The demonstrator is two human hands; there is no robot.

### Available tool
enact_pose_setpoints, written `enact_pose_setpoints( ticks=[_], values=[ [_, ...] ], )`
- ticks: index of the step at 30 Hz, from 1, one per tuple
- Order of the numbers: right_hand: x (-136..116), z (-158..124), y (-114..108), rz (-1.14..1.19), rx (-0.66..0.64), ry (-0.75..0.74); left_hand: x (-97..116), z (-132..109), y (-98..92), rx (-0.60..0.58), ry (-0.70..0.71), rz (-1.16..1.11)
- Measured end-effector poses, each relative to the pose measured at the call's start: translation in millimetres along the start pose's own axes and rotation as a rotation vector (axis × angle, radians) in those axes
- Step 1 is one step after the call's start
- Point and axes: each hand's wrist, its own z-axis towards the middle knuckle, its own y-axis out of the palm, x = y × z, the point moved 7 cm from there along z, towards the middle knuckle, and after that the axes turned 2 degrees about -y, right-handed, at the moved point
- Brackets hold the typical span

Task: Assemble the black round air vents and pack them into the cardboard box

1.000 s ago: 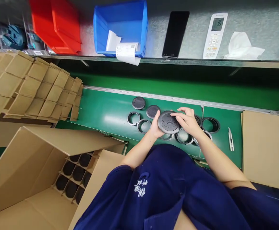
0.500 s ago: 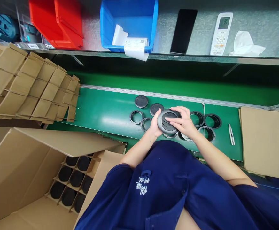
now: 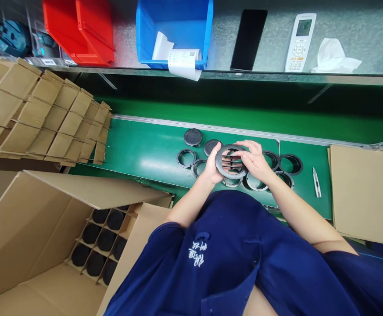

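A dark grey round air vent [image 3: 219,164] is held above the green bench, its slats turned edge-on so that gaps show between them. My left hand [image 3: 213,167] grips the left side of its ring, and fingers show behind the slats. My right hand [image 3: 254,161] is at the right side, some fingers over the far rim and others touching the slats; its thumb is hard to make out. Below and around lie several black rings, among them a left ring [image 3: 186,158] and a right ring [image 3: 291,164]. Two dark discs, one a far disc [image 3: 193,137], lie behind.
A utility knife [image 3: 316,182] and cardboard sheets [image 3: 367,193] lie to the right. Left are stacked cardboard dividers [image 3: 43,112] and an open carton [image 3: 30,232] holding black round parts. The overhead shelf carries a red bin [image 3: 95,30], blue bin [image 3: 174,26], phone [image 3: 248,39] and remote [image 3: 300,44].
The vent's slats have turned from lying flat and closed to standing edge-on with gaps between them. My right fingers have shifted slightly over them; my left hand keeps its grip.
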Motion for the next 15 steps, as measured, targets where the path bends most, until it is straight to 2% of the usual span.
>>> enact_pose_setpoints(
  ticks=[6, 12, 15],
  values=[
    [4, 8, 8, 0.099, -0.059, 0.024, -4, 6, -7.6, 0.025, 0.006, 0.013],
    [16, 9, 1, 0.289, 0.025, 0.156, -1, 11, -16.6, 0.048, -0.002, -0.001],
    [26, 5, 8, 0.301, 0.050, 0.184, 2, 16, -32.6, 0.115, 0.017, -0.011]
  ],
)
